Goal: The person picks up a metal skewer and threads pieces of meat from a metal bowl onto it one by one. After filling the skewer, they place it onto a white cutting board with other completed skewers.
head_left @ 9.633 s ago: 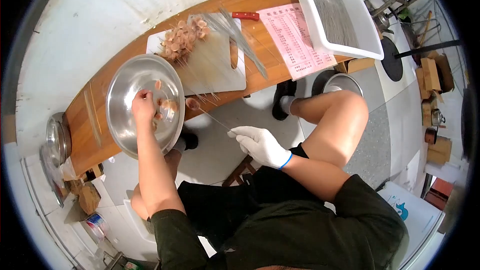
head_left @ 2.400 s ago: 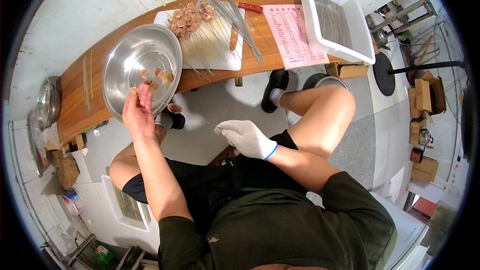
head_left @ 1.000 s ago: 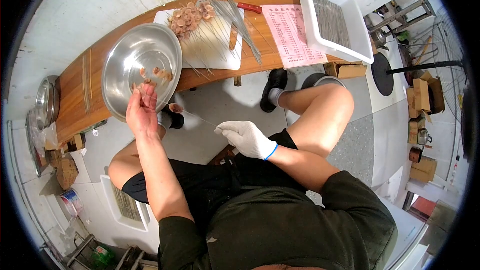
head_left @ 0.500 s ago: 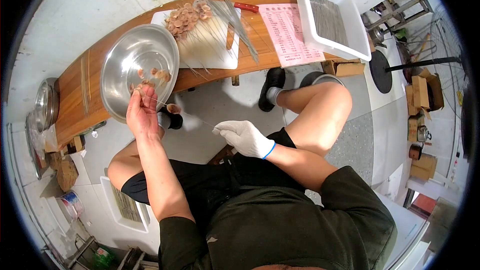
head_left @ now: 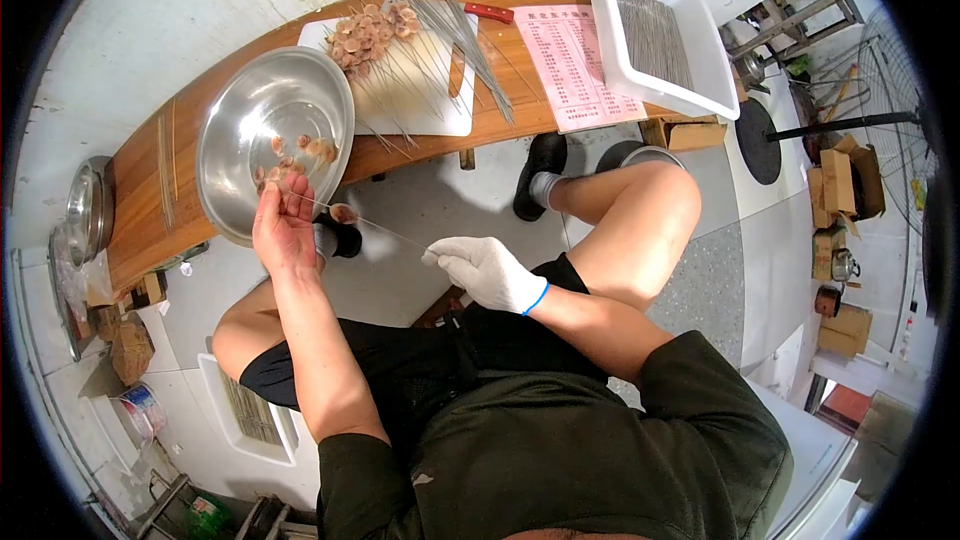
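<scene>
My bare left hand (head_left: 287, 220) is over the near rim of a steel bowl (head_left: 225, 130), its fingers pinched at the far end of a thin metal skewer (head_left: 395, 235). A small round pinkish-brown food piece appears to be between those fingertips, though they partly hide it. In a white glove with a blue cuff edge, my right hand (head_left: 487, 271) is closed around the skewer's other end. One threaded food piece (head_left: 343, 213) sits along the skewer, nearer my left hand. Several similar loose pieces (head_left: 318, 147) lie in the bowl.
On the wooden table (head_left: 190, 170), a white cutting board (head_left: 400, 110) bears a pile of round pieces (head_left: 365, 35) and loose skewers (head_left: 465, 45). A red-handled knife (head_left: 489, 12), a pink printed sheet (head_left: 575, 65) and a white bin of skewers (head_left: 690, 90) are rightward. Another skewer tray (head_left: 245, 415) stands low left.
Both hands keep nearly the same pose, with the skewer still stretched between them. The threaded piece has shifted slightly toward my left hand. The whole view has moved a little.
</scene>
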A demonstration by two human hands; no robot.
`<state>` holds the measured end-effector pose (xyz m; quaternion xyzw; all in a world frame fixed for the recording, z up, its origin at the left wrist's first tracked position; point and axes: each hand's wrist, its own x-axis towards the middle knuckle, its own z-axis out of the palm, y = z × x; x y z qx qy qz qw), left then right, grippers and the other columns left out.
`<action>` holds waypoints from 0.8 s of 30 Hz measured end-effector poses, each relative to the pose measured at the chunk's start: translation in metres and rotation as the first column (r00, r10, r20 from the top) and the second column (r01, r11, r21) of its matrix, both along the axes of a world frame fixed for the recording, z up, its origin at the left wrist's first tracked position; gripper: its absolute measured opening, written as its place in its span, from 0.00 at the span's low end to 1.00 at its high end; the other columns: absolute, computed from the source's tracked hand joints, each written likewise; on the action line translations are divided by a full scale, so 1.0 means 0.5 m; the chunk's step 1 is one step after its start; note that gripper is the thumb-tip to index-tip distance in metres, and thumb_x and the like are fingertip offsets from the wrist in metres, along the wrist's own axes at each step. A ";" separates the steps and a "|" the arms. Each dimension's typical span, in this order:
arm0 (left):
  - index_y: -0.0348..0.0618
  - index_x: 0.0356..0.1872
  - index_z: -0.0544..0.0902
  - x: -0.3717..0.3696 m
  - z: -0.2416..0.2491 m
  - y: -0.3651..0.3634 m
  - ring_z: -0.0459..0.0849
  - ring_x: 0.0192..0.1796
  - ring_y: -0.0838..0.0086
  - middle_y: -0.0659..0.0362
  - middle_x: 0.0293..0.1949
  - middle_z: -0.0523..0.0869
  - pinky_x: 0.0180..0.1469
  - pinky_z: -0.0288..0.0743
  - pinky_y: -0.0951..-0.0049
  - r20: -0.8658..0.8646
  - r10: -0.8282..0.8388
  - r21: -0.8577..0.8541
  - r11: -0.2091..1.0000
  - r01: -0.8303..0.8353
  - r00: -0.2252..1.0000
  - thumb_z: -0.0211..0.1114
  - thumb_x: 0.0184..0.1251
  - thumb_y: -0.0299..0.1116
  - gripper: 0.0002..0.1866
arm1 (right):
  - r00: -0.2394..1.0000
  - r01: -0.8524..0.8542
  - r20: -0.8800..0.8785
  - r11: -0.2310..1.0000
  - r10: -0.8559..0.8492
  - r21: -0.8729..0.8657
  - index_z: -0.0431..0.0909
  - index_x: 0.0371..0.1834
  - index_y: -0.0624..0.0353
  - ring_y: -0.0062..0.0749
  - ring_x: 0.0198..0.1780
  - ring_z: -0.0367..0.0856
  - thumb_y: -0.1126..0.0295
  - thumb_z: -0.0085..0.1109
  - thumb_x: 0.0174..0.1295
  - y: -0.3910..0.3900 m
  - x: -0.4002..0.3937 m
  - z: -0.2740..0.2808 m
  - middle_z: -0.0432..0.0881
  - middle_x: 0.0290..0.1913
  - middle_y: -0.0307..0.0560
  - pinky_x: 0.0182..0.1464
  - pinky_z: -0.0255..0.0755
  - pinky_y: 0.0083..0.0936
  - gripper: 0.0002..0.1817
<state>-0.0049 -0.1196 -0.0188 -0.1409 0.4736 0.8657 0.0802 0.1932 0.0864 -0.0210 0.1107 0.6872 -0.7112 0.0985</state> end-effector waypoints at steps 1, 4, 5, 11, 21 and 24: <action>0.35 0.49 0.76 0.001 0.000 0.000 0.84 0.46 0.65 0.51 0.45 0.84 0.52 0.79 0.66 0.003 0.002 0.006 1.000 -0.002 1.000 0.57 0.71 0.34 0.13 | 1.000 0.005 -0.020 1.000 -0.005 0.006 0.79 0.48 0.68 0.24 0.40 0.79 0.72 0.49 0.66 0.000 -0.001 -0.002 0.85 0.41 0.48 0.46 0.74 0.22 0.14; 0.35 0.49 0.75 0.002 0.000 0.001 0.84 0.46 0.65 0.51 0.45 0.84 0.52 0.79 0.66 0.008 0.004 0.005 1.000 -0.004 1.000 0.57 0.71 0.34 0.13 | 0.995 0.021 -0.100 0.999 -0.017 0.038 0.79 0.48 0.67 0.18 0.33 0.73 0.72 0.49 0.66 -0.004 0.001 -0.018 0.84 0.39 0.44 0.40 0.71 0.19 0.13; 0.35 0.49 0.75 0.001 -0.001 0.002 0.84 0.46 0.65 0.51 0.45 0.84 0.52 0.79 0.66 0.007 0.006 0.003 1.000 -0.006 1.000 0.57 0.71 0.34 0.13 | 0.991 0.025 -0.131 0.998 -0.018 0.053 0.79 0.48 0.67 0.16 0.30 0.70 0.72 0.50 0.67 -0.004 0.000 -0.023 0.83 0.38 0.41 0.37 0.70 0.17 0.13; 0.34 0.51 0.75 0.003 -0.003 0.006 0.84 0.47 0.66 0.50 0.46 0.84 0.52 0.78 0.66 -0.005 0.000 0.000 1.000 0.000 1.000 0.56 0.72 0.35 0.15 | 1.000 0.007 -0.028 1.000 -0.006 0.007 0.79 0.48 0.67 0.16 0.31 0.70 0.72 0.50 0.66 0.002 -0.003 -0.004 0.83 0.38 0.41 0.37 0.70 0.17 0.13; 0.33 0.50 0.75 0.004 -0.004 0.007 0.84 0.45 0.66 0.50 0.44 0.84 0.51 0.80 0.66 -0.004 -0.007 -0.007 1.000 0.007 1.000 0.56 0.72 0.35 0.15 | 1.000 0.008 -0.012 1.000 -0.008 0.004 0.80 0.48 0.66 0.16 0.30 0.69 0.72 0.50 0.67 0.000 -0.002 -0.008 0.82 0.38 0.39 0.36 0.69 0.16 0.13; 0.33 0.49 0.76 0.003 -0.006 0.008 0.85 0.44 0.65 0.49 0.44 0.84 0.50 0.80 0.65 -0.002 -0.001 0.002 1.000 0.001 1.000 0.56 0.72 0.35 0.14 | 1.000 0.007 0.004 1.000 -0.007 0.015 0.80 0.48 0.66 0.18 0.31 0.71 0.72 0.50 0.66 0.002 -0.003 -0.004 0.83 0.37 0.41 0.38 0.70 0.18 0.13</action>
